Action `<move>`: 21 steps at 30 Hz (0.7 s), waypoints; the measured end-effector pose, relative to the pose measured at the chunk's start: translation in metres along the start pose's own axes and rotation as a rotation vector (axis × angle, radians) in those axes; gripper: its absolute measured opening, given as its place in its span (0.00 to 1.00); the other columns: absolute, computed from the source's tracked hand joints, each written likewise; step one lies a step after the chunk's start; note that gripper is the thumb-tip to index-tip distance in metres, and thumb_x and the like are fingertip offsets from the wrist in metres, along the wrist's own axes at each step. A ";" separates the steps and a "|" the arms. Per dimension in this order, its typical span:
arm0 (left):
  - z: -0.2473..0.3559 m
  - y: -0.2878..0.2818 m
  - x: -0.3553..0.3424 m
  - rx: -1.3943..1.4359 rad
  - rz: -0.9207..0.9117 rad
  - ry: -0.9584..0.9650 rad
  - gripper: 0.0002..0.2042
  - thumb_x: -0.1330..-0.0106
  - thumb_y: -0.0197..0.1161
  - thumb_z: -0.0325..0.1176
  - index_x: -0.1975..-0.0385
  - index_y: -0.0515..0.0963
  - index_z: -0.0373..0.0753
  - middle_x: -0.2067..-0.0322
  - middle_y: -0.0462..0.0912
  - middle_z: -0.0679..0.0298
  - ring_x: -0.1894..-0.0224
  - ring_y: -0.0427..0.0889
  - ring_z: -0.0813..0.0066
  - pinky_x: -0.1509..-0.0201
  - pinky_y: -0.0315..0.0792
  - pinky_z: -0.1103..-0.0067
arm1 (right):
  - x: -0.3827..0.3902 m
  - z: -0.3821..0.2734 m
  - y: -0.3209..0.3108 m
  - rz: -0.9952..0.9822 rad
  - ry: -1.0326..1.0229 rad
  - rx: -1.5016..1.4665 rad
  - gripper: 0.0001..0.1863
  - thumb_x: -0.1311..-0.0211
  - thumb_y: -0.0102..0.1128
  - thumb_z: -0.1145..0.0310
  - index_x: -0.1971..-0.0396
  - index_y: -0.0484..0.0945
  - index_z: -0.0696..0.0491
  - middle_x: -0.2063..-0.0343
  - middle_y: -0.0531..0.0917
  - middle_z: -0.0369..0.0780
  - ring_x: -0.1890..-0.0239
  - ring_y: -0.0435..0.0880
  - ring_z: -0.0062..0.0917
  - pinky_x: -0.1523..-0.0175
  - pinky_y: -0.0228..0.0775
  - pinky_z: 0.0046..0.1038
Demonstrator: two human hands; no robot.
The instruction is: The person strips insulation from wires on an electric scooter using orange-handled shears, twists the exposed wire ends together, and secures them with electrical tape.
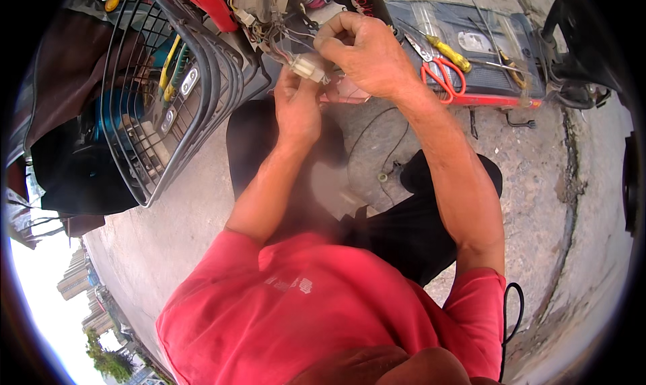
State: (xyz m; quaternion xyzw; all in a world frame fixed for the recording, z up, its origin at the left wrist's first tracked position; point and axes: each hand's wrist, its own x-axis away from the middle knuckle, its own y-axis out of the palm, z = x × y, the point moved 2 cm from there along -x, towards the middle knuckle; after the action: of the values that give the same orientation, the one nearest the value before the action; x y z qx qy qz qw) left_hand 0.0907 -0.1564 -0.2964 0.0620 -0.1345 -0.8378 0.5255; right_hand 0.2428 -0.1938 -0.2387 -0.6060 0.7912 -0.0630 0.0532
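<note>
"What's at the far left?"

"A wire basket (215, 92), with a yellow-handled tool (169, 65) inside."

"And right of it?"

"A bunch of wires (274, 40), at the far side. Just nearer is the left hand (298, 109), thumb and fingers clamped on a white connector (307, 68)."

"So where does the connector sit?"

"At the far middle, at the left hand's fingertips, by the ends of the wires."

"The right hand (370, 55)?"

"Close by on the right, apart from the left, its thumb and forefinger curled towards each other near the wires. Whether they grip one, I can't tell."

"Beyond that?"

"A ring (383, 178) on the ground, nearer. Then, far right, red-handled scissors (442, 79) and a yellow screwdriver (449, 54), both lying on a dark board (483, 82)."
</note>
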 end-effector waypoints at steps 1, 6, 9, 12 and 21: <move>-0.007 0.002 0.007 -0.028 -0.060 -0.035 0.07 0.27 0.59 0.33 0.59 0.76 0.36 0.68 0.81 0.62 0.73 0.77 0.75 0.67 0.72 0.77 | 0.000 -0.001 0.002 0.006 0.011 0.029 0.15 0.43 0.62 0.62 0.63 0.84 0.59 0.66 0.88 0.45 0.64 0.87 0.30 0.55 0.78 0.31; -0.047 0.031 0.013 -0.363 -0.297 -0.179 0.12 0.30 0.62 0.36 0.57 0.76 0.33 0.69 0.81 0.63 0.68 0.80 0.78 0.63 0.74 0.76 | 0.001 -0.005 0.005 0.053 -0.035 0.012 0.15 0.44 0.63 0.63 0.62 0.84 0.59 0.65 0.88 0.45 0.62 0.87 0.30 0.54 0.78 0.31; -0.079 0.056 0.002 -0.637 -0.405 -0.134 0.13 0.32 0.63 0.36 0.55 0.76 0.34 0.64 0.81 0.61 0.60 0.80 0.76 0.56 0.75 0.71 | -0.001 -0.005 0.008 0.020 -0.012 -0.008 0.15 0.43 0.63 0.64 0.62 0.84 0.59 0.66 0.87 0.45 0.62 0.87 0.30 0.54 0.78 0.31; -0.168 0.049 -0.022 -0.632 -0.509 -0.042 0.11 0.31 0.63 0.35 0.56 0.77 0.36 0.62 0.82 0.62 0.58 0.80 0.75 0.53 0.74 0.71 | -0.005 -0.001 0.010 0.023 -0.044 -0.036 0.15 0.44 0.62 0.65 0.62 0.84 0.60 0.66 0.87 0.44 0.63 0.86 0.30 0.55 0.77 0.31; -0.226 0.084 -0.016 0.294 -0.338 -0.729 0.10 0.32 0.68 0.37 0.61 0.79 0.37 0.69 0.83 0.63 0.68 0.81 0.75 0.70 0.76 0.74 | -0.004 0.004 0.007 -0.012 -0.089 -0.023 0.15 0.45 0.61 0.67 0.61 0.83 0.60 0.69 0.87 0.43 0.65 0.86 0.29 0.56 0.77 0.30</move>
State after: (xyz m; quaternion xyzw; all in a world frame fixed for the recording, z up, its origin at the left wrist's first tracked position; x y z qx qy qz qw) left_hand 0.2254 -0.2123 -0.4888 -0.1427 -0.4173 -0.8513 0.2843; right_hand 0.2374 -0.1879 -0.2439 -0.6136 0.7849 -0.0271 0.0812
